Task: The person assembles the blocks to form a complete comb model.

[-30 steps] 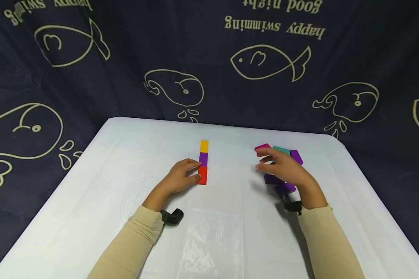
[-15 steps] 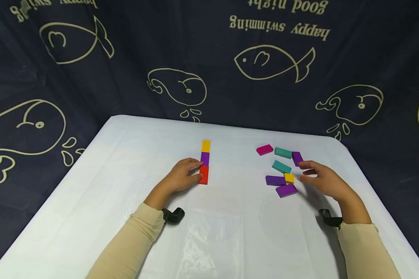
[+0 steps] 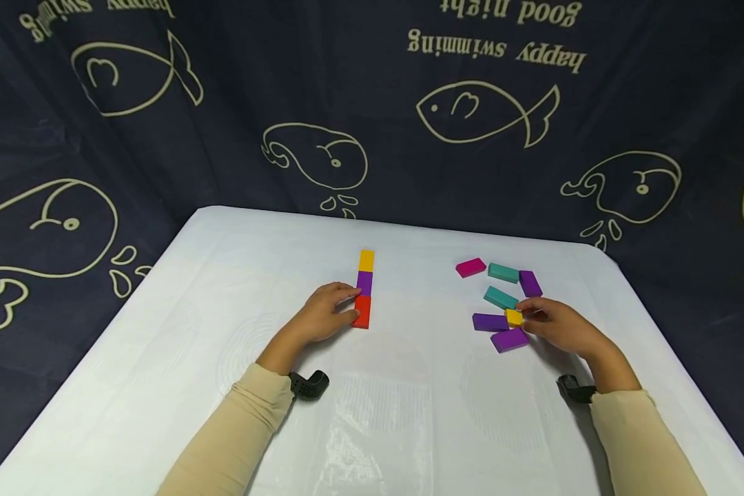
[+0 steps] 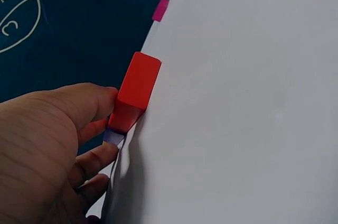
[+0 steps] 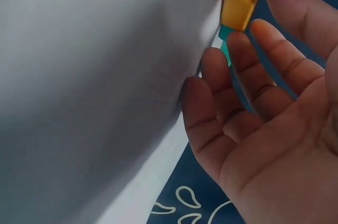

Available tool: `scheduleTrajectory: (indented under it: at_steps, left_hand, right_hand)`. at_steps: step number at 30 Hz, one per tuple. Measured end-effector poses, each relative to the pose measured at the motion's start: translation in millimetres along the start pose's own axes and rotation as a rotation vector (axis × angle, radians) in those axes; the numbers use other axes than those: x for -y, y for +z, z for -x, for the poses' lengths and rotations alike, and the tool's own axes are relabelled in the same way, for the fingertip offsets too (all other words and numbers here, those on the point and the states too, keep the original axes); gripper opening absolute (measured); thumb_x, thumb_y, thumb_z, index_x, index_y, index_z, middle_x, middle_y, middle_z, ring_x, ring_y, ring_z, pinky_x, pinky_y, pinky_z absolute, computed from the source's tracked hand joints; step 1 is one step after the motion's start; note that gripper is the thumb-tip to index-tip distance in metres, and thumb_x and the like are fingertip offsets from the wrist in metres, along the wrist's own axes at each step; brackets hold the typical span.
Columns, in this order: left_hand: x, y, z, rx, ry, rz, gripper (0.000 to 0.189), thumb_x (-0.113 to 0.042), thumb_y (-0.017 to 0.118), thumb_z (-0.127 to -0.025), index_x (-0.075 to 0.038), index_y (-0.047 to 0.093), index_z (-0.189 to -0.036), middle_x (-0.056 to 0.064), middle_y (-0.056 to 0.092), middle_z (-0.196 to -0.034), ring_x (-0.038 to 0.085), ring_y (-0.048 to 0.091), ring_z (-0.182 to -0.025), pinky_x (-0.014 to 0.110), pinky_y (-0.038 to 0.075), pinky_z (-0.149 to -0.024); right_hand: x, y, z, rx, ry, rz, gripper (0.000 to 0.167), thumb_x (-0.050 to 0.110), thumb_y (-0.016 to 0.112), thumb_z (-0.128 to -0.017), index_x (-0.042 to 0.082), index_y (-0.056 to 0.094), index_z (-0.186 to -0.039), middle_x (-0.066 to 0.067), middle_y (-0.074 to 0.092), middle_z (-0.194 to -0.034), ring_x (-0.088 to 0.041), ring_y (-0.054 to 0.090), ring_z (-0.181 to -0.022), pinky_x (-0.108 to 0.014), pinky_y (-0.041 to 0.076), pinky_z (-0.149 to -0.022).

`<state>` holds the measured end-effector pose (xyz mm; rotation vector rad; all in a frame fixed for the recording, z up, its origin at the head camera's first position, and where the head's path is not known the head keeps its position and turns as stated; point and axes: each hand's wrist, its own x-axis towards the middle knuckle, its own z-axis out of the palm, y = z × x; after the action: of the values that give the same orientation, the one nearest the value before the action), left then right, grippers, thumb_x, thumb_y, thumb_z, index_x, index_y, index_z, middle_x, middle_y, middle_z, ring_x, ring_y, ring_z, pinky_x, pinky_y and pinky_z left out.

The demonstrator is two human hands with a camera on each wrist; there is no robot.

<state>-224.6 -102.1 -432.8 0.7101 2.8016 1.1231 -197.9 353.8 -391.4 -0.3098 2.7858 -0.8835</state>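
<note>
Three blocks stand end to end in a line in the head view: a yellow block [image 3: 366,260] farthest, a purple block [image 3: 364,283] in the middle, a red block [image 3: 362,312] nearest. My left hand [image 3: 321,314] rests along their left side, thumb against the red block, a fingertip at the purple one. At the right, my right hand [image 3: 564,325] reaches a small yellow block [image 3: 513,317], with thumb and index finger spread at its right end. In the right wrist view a gap shows between the thumb and this yellow block [image 5: 241,5].
Around the small yellow block lie purple blocks [image 3: 490,322], [image 3: 510,339] and another purple block [image 3: 530,283]. Two teal blocks [image 3: 503,273] and a magenta block [image 3: 470,267] lie farther back. A dark curtain [image 3: 372,103] hangs behind the white table [image 3: 403,386].
My right hand has swung from above the loose blocks out to their right, then back left to the small yellow block. The left hand stays at the line of blocks.
</note>
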Motion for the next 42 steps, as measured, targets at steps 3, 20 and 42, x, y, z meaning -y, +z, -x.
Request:
scheduleTrajectory:
  at_steps: [3,20,42]
  left_hand:
    - [0.6,0.5,-0.1,-0.003,0.003,-0.001,0.047,-0.02,0.065,-0.092,-0.005,0.06,-0.137,0.013,0.057,-0.133,0.034,0.045,-0.13,0.049,0.032,-0.112]
    - [0.8,0.2,2.0,-0.025,0.008,0.016,0.047,-0.018,0.064,-0.094,-0.005,0.059,-0.138,0.014,0.058,-0.133,0.036,0.045,-0.131,0.05,0.031,-0.113]
    - [1.1,0.7,2.1,0.002,-0.014,0.055,0.039,-0.021,0.069,-0.091,-0.011,0.069,-0.128,0.015,0.054,-0.138,0.038,0.041,-0.134,0.053,0.03,-0.113]
  right_hand:
    - [0,1,-1.0,-0.007,-0.004,0.013,0.032,0.01,0.064,-0.095,-0.004,0.06,-0.123,-0.02,0.062,-0.116,-0.037,0.056,-0.105,-0.058,0.049,-0.094]
    - [1,3,-4.2,-0.026,-0.02,0.052,0.024,0.003,0.065,-0.092,-0.002,0.061,-0.115,-0.014,0.063,-0.104,-0.032,0.055,-0.097,-0.054,0.05,-0.092]
    - [12,1,1.4,-0.086,0.024,0.032,0.028,0.014,0.065,-0.095,0.001,0.061,-0.119,-0.019,0.064,-0.115,-0.037,0.057,-0.105,-0.051,0.051,-0.086]
